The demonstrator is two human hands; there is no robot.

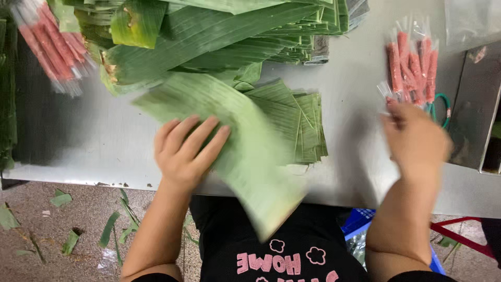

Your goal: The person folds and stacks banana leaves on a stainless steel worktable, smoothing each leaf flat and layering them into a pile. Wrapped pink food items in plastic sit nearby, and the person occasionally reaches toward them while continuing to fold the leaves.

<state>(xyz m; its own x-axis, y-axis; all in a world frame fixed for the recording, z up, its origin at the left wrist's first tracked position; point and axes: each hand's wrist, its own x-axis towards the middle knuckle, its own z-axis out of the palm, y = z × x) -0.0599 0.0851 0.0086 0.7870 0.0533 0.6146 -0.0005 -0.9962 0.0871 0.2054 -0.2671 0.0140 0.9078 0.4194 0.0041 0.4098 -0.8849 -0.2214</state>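
Steel table (104, 141) sitting over speckled floor (62, 235) littered with leaf scraps. Left hand (185, 151) pressing flat, fingers spread, on cut banana leaf piece (235, 141) atop leaf stack (305, 128) at table centre. Right hand (417, 141) blurring near wrapped pink sausages (412, 68); can't tell grip. Leaf's near end smearing past table edge.

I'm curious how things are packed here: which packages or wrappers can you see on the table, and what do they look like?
Clear-wrapped red sausage sticks: small pile at far right of the metal table, just beyond the right hand.
Second bundle of clear-wrapped red sticks: far left corner, long and thin.
Clear plastic bag: top right corner, crumpled.
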